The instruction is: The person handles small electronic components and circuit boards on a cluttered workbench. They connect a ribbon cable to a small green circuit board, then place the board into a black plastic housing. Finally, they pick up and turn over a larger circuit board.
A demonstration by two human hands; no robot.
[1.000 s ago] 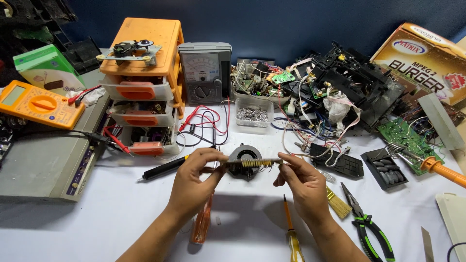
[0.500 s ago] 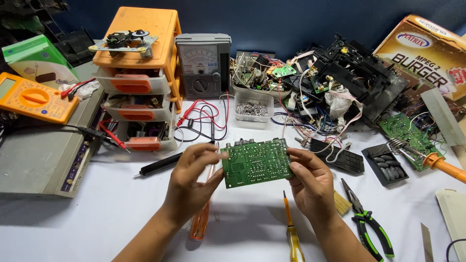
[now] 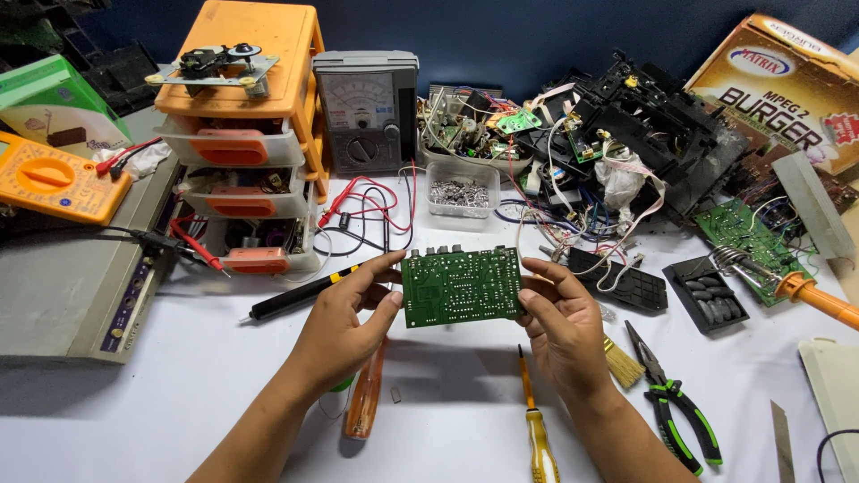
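Note:
A green circuit board (image 3: 461, 286) is held flat-on toward me above the white table, its solder side showing. My left hand (image 3: 344, 322) grips its left edge with thumb and fingers. My right hand (image 3: 562, 322) grips its right edge the same way. Under the hands lie an orange-handled screwdriver (image 3: 365, 398) and a yellow-handled screwdriver (image 3: 537, 429). A black probe pen (image 3: 300, 295) lies just left of my left hand.
An orange drawer unit (image 3: 246, 134) and a grey analogue meter (image 3: 365, 107) stand at the back. An orange multimeter (image 3: 54, 179) sits on a grey device (image 3: 63, 286) at left. Green-handled pliers (image 3: 676, 402), a brush (image 3: 620, 358), a soldering iron (image 3: 805, 291) and scrap electronics (image 3: 626, 125) fill the right.
A second ago the board was held edge-on between my hands. It has been turned flat so its green face shows, and it sits slightly closer now.

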